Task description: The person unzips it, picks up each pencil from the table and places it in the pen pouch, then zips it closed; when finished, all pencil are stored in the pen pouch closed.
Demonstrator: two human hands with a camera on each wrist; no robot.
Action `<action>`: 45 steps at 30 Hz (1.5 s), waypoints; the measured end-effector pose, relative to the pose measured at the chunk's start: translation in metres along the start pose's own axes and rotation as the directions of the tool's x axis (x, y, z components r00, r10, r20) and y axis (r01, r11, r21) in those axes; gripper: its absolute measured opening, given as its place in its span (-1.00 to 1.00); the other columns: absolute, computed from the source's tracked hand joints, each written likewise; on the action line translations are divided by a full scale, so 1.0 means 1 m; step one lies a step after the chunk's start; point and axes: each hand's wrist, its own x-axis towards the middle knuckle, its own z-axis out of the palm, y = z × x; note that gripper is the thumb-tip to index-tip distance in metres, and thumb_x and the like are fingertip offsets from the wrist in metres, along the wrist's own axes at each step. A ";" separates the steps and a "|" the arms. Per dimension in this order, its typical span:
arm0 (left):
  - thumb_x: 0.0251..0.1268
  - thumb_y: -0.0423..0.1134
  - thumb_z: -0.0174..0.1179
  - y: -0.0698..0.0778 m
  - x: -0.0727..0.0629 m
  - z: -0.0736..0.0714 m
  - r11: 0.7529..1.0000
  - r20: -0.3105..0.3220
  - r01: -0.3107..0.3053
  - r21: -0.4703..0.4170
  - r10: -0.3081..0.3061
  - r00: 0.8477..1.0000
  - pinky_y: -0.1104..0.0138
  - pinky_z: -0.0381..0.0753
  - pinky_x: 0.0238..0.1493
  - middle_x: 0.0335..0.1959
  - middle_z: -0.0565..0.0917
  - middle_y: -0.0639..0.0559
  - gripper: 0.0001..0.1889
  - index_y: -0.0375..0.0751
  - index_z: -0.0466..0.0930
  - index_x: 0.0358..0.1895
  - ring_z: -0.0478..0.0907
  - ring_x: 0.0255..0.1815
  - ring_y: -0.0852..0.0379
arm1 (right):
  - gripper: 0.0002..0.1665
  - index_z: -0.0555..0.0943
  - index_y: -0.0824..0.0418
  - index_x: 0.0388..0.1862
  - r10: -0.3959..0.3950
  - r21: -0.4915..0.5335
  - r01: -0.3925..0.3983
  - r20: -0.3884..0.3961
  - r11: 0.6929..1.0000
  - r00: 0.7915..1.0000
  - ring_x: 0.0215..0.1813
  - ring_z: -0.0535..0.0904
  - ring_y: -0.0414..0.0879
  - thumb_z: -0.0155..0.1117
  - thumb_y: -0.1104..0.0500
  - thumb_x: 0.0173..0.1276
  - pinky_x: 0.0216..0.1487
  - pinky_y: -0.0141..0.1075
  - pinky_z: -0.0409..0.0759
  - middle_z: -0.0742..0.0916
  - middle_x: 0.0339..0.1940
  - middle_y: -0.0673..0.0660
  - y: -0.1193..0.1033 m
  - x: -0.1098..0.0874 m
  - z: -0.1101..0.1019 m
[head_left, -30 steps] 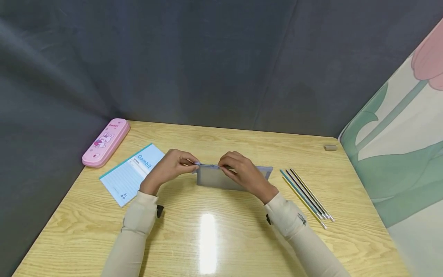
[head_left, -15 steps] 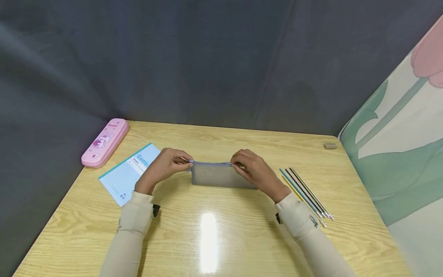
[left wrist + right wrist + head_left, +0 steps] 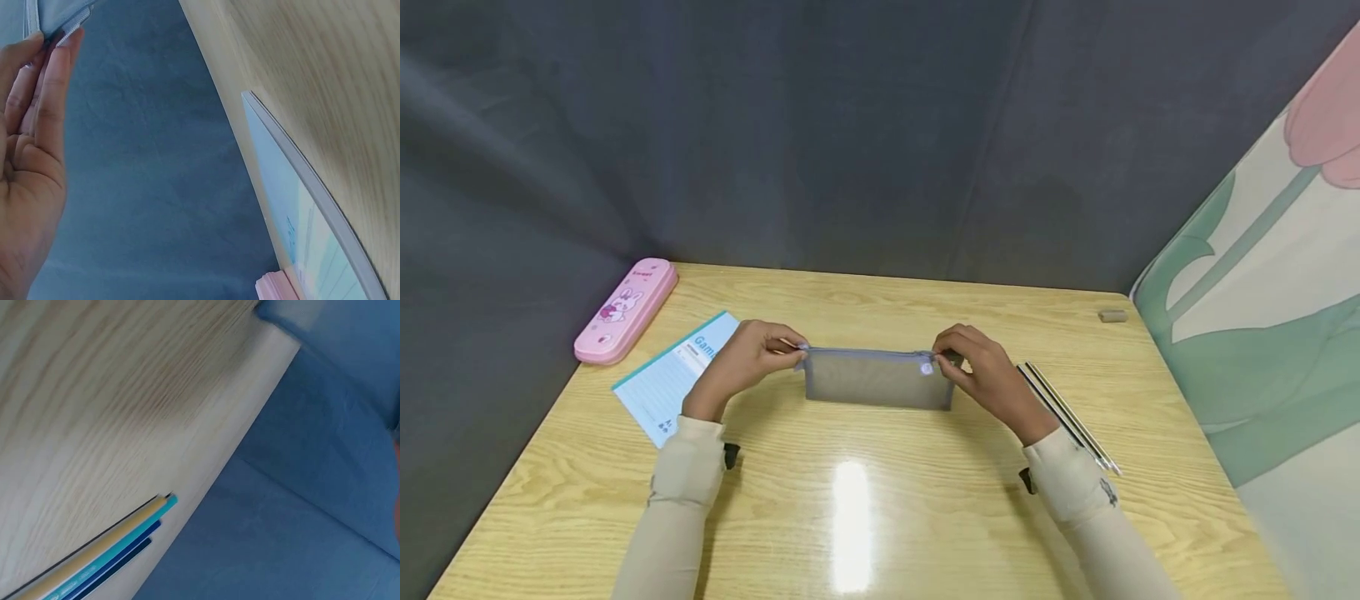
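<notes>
Right grip: has travelled rightward along the zip edge since the earlier frames, widening the span from the left grip. I also note a slight leftward shift of the left grip and pouch, and a round tag now visible beside the right fingertips.
Pouch: upright between both grips; I cannot tell whether its base touches the table.
Zip travel: nearly complete, by my reading; the edge looks drawn together between the grips, though its teeth are too small to verify.
Remaining: at most the end stretch beside the right grip; neither grip has let go.
Left grip: thumb and fingers pinch the pouch's left top corner; wrist raised, forearm angled inward.
Right grip hold: pinching at the zip edge's right end; I cannot tell slider from fabric. Wrist raised, forearm angled inward, mirroring the left.
Pencils: loose on the table, right of the right grip, partly hidden by that arm in the head view.
Notebook: left of the left grip, partly covered by it.
Pink case: farther left, beyond the notebook.
</notes>
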 end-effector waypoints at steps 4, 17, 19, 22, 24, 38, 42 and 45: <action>0.57 -0.28 0.36 0.000 -0.001 -0.001 1.000 -0.006 0.004 -0.006 -0.004 1.000 -0.07 0.76 0.11 0.07 0.81 -0.23 -0.78 -0.34 0.84 0.08 0.81 0.05 -0.17 | -0.74 0.70 0.26 -0.07 0.015 0.009 -0.015 -0.009 1.000 1.000 -0.15 0.70 -0.13 0.50 0.51 0.38 -0.16 -0.22 0.74 0.76 -0.05 0.07 0.002 -0.003 -0.004; 0.56 -0.30 0.36 -0.004 -0.001 0.000 1.000 -0.016 -0.007 -0.005 0.007 1.000 -0.06 0.77 0.11 0.07 0.81 -0.24 -0.77 -0.35 0.83 0.10 0.81 0.05 -0.19 | -0.77 0.72 0.19 -0.08 0.080 0.014 -0.080 -0.024 0.997 0.996 -0.11 0.68 -0.15 0.48 0.47 0.43 -0.09 -0.21 0.71 0.77 -0.04 0.03 0.007 -0.010 -0.009; 0.56 -0.30 0.36 -0.003 0.000 0.000 1.000 -0.015 -0.005 -0.007 0.005 1.000 -0.07 0.76 0.11 0.07 0.81 -0.24 -0.78 -0.35 0.83 0.10 0.81 0.05 -0.19 | -0.78 0.72 0.20 -0.09 0.085 0.021 -0.085 -0.025 0.996 0.996 -0.12 0.68 -0.15 0.47 0.46 0.44 -0.10 -0.22 0.71 0.78 -0.05 0.03 0.006 -0.011 -0.009; 0.56 -0.30 0.36 -0.002 0.000 0.001 1.000 -0.014 -0.002 0.001 0.002 1.000 -0.09 0.76 0.11 0.07 0.81 -0.23 -0.78 -0.34 0.83 0.10 0.81 0.06 -0.19 | -0.79 0.73 0.20 -0.10 0.089 0.032 -0.088 -0.027 0.996 0.996 -0.14 0.69 -0.15 0.45 0.47 0.45 -0.12 -0.24 0.71 0.78 -0.06 0.03 0.006 -0.012 -0.008; 0.56 -0.31 0.35 -0.001 0.000 0.001 1.000 -0.014 0.000 0.005 0.000 1.000 -0.09 0.76 0.10 0.07 0.81 -0.23 -0.79 -0.34 0.83 0.09 0.81 0.05 -0.18 | -0.79 0.72 0.20 -0.11 0.089 0.041 -0.088 -0.027 0.995 0.996 -0.15 0.69 -0.15 0.45 0.47 0.45 -0.12 -0.27 0.71 0.79 -0.07 0.04 0.006 -0.012 -0.008; 0.57 -0.29 0.35 0.001 -0.005 -0.004 0.999 -0.025 0.044 0.026 -0.043 0.999 -0.11 0.74 0.14 0.10 0.81 -0.21 -0.78 -0.31 0.83 0.11 0.81 0.07 -0.16 | -0.78 0.76 0.22 -0.10 0.151 0.020 -0.150 -0.052 0.988 0.987 -0.04 0.79 -0.01 0.45 0.50 0.43 -0.05 -0.07 0.77 0.81 -0.03 0.04 0.014 -0.024 -0.024; 0.58 -0.26 0.34 0.001 -0.004 -0.006 0.999 -0.010 0.034 0.016 -0.034 0.999 -0.13 0.73 0.15 0.12 0.81 -0.23 -0.75 -0.32 0.82 0.14 0.80 0.08 -0.17 | -0.82 0.75 0.22 -0.08 0.169 0.012 -0.169 -0.033 0.986 0.985 -0.02 0.80 0.03 0.42 0.46 0.49 -0.06 -0.02 0.78 0.80 0.01 0.07 0.016 -0.027 -0.029; 0.57 -0.28 0.35 0.001 -0.003 -0.006 0.999 -0.012 0.032 0.016 -0.032 0.999 -0.13 0.74 0.14 0.11 0.81 -0.24 -0.76 -0.33 0.82 0.12 0.81 0.07 -0.18 | -0.84 0.75 0.22 -0.06 0.190 0.030 -0.190 -0.016 0.981 0.982 0.01 0.80 0.07 0.40 0.44 0.52 -0.02 0.02 0.78 0.80 0.03 0.08 0.016 -0.028 -0.030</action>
